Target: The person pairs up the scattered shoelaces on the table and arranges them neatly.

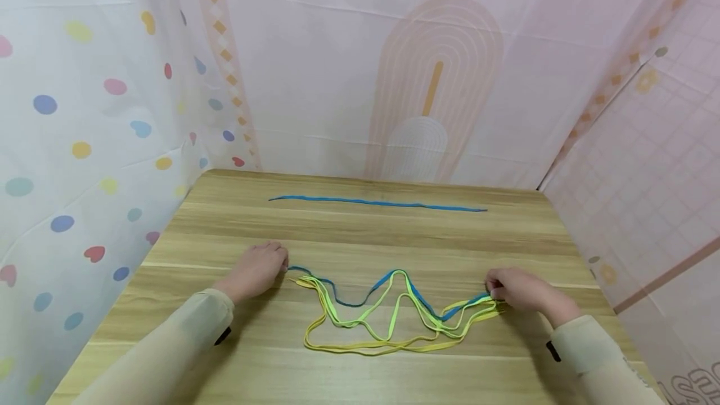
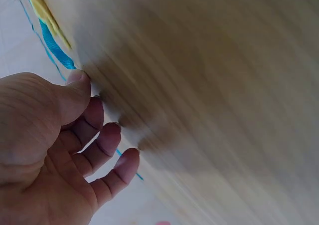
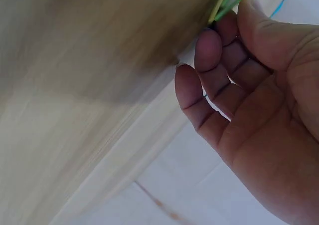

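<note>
A loose bundle of flat shoelaces lies across the middle of the wooden table: a blue shoelace [image 1: 351,305], bright green shoelaces [image 1: 394,317] and yellow shoelaces [image 1: 360,349]. At the bundle's left end my left hand [image 1: 261,270] pinches the tip of the blue shoelace [image 2: 57,48] between thumb and index finger, its other fingers loosely bent. My right hand [image 1: 520,289] pinches at the right end, where the blue shoelace runs into its fingertips. Green shoelace [image 3: 234,4] shows right beside that thumb. The fingers hide the exact grip there.
Another blue shoelace [image 1: 377,202] lies stretched out nearly straight near the back of the wooden table [image 1: 225,224]. Patterned cloth hangs behind the table [image 1: 315,80] and on both sides.
</note>
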### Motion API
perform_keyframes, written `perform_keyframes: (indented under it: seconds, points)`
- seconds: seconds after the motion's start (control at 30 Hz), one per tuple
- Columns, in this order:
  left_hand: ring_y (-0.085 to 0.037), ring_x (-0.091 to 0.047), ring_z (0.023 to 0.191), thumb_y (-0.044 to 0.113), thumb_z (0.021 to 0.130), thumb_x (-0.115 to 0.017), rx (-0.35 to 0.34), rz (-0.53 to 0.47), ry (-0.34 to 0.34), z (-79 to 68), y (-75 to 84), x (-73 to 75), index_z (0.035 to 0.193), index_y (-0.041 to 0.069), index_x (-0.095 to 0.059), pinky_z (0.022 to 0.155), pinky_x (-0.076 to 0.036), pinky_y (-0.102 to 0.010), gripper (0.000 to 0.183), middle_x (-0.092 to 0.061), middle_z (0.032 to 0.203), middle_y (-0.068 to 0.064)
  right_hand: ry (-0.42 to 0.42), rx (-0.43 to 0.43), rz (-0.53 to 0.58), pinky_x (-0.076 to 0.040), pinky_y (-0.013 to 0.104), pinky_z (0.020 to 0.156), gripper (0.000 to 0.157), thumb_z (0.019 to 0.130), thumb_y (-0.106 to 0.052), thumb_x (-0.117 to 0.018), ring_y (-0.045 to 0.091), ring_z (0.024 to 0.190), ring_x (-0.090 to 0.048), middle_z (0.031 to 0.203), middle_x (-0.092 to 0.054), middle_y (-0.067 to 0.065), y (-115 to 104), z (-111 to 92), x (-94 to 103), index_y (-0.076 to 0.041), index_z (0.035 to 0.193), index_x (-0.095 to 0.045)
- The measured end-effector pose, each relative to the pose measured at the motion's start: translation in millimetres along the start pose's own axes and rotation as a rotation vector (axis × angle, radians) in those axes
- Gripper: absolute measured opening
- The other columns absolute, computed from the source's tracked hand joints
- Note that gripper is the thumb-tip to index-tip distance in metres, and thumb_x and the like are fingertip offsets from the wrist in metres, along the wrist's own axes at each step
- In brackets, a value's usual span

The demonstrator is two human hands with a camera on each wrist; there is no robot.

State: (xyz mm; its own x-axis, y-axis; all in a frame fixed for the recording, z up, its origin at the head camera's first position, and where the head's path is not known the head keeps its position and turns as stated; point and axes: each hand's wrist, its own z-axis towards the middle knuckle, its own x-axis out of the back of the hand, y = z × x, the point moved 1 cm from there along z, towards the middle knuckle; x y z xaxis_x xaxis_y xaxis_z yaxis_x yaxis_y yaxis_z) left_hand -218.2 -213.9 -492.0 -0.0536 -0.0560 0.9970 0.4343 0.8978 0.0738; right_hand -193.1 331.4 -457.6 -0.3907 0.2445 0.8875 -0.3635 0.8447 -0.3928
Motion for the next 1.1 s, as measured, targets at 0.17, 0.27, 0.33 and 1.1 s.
perform_keyframes:
  seconds: [0.17, 0.27, 0.33, 1.1]
  points:
    - [-0.030, -0.068, 0.098, 0.008, 0.100, -0.071, 0.052, -0.012, -0.030, -9.1, -16.2, 5.6, 0.094, 0.011, -0.066, 0.084, -0.059, -0.055, 0.009, -0.068, 0.098, -0.007, 0.095, -0.044, 0.073, -0.043, 0.025, 0.068, 0.015, 0.103, -0.002, -0.065, 0.011, 0.078, -0.051, 0.086, -0.061, -0.002, 13.4, 2.4, 5.6, -0.010, 0.091, -0.060]
    - [-0.032, -0.068, 0.097, 0.007, 0.100, -0.069, 0.082, -0.015, -0.034, -12.6, -25.8, 10.2, 0.095, 0.009, -0.066, 0.082, -0.060, -0.056, 0.007, -0.068, 0.097, -0.008, 0.156, -0.064, 0.088, -0.047, 0.025, 0.069, 0.012, 0.101, -0.003, -0.068, 0.011, 0.080, -0.055, 0.087, -0.065, -0.001, 19.0, 4.2, 8.4, -0.010, 0.092, -0.064]
    - [-0.033, -0.069, 0.096, 0.006, 0.101, -0.067, 0.109, -0.029, -0.041, -14.6, -32.0, 12.9, 0.095, 0.007, -0.066, 0.082, -0.060, -0.057, 0.006, -0.069, 0.096, -0.009, 0.193, -0.069, 0.092, -0.050, 0.026, 0.070, 0.008, 0.100, -0.005, -0.070, 0.012, 0.081, -0.058, 0.089, -0.068, 0.000, 22.4, 5.1, 10.3, -0.007, 0.094, -0.068]
    - [-0.034, -0.064, 0.101, 0.004, 0.105, -0.060, 0.186, -0.057, 0.075, -13.8, -61.6, 8.4, 0.097, 0.007, -0.063, 0.085, -0.058, -0.056, 0.009, -0.066, 0.103, -0.013, 0.345, -0.143, 0.098, -0.061, 0.051, 0.086, 0.010, 0.102, -0.007, -0.070, 0.031, 0.097, -0.073, 0.103, -0.078, 0.015, 45.2, 14.7, 12.0, -0.001, 0.106, -0.077]
